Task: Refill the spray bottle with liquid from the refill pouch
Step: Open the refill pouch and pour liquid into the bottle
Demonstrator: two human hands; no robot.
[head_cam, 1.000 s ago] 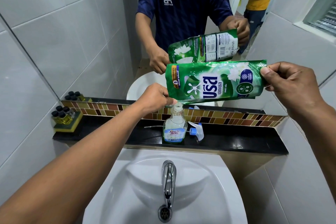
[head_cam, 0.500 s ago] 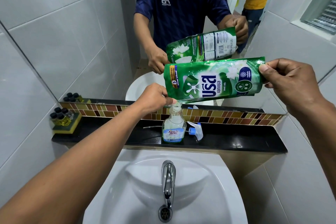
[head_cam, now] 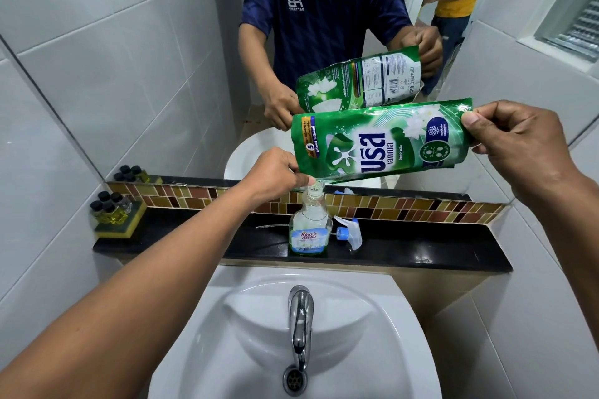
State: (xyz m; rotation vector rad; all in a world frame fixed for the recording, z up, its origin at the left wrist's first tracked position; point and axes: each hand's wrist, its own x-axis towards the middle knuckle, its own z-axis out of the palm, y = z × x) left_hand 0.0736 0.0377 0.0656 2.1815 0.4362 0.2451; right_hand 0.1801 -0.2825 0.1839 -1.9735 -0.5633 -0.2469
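Note:
A clear spray bottle [head_cam: 310, 230] with a blue label stands uncapped on the black ledge [head_cam: 421, 253]. A little liquid sits in its bottom. The green refill pouch [head_cam: 379, 142] lies sideways above it, its lower left corner right over the bottle's mouth. My left hand [head_cam: 275, 175] pinches that corner at the neck. My right hand [head_cam: 515, 139] grips the pouch's far right end, raised higher. The blue and white spray head [head_cam: 348, 232] with its tube lies on the ledge just right of the bottle.
A white sink [head_cam: 291, 334] with a chrome tap [head_cam: 301, 324] sits below the ledge. Small dark-capped bottles on a yellow sponge [head_cam: 113, 210] stand at the ledge's left end. A mirror behind reflects me, the pouch and another person in yellow.
The pouch's right end has lifted slightly, tilting it a bit more toward the bottle's mouth. Both hands keep their grip and the bottle stays in place.

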